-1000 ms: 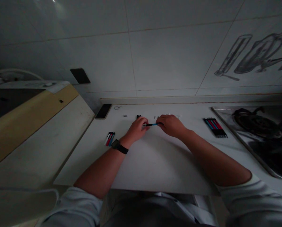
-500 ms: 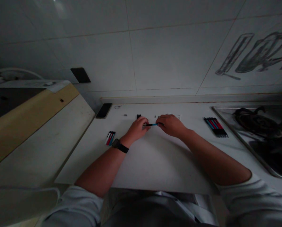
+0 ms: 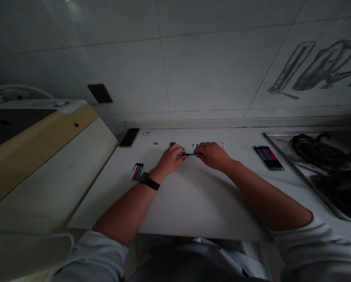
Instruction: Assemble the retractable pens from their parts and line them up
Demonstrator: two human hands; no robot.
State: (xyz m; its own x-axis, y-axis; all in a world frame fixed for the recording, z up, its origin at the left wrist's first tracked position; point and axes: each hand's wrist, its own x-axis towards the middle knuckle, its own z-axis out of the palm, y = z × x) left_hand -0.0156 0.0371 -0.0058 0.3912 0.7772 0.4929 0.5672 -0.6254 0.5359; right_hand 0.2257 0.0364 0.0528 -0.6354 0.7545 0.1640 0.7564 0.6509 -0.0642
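Note:
A slim blue and black pen [image 3: 191,154] spans the gap between my two hands, lying nearly level just over the white countertop [image 3: 193,203]. My left hand [image 3: 173,157], with a black watch on its wrist, pinches the black end. The blue end sits in the closed fingers of my right hand [image 3: 212,154], which hide its tip. Just behind my left hand lie several small black parts [image 3: 172,144]. Tiny dark pieces [image 3: 193,145] and some small clear or white parts [image 3: 223,145] lie behind my right hand, partly covered by it.
On the left are several coloured pen barrels [image 3: 137,171], a phone [image 3: 129,137] and small springs [image 3: 156,143]. A row of black, red and blue pens [image 3: 268,158] lies on the right, beside the gas stove [image 3: 325,160]. A tiled wall [image 3: 205,78] rises behind the counter.
My left hand's fingers have shifted slightly along the pen, and the pen looks a little more level. My right hand stays almost where it was.

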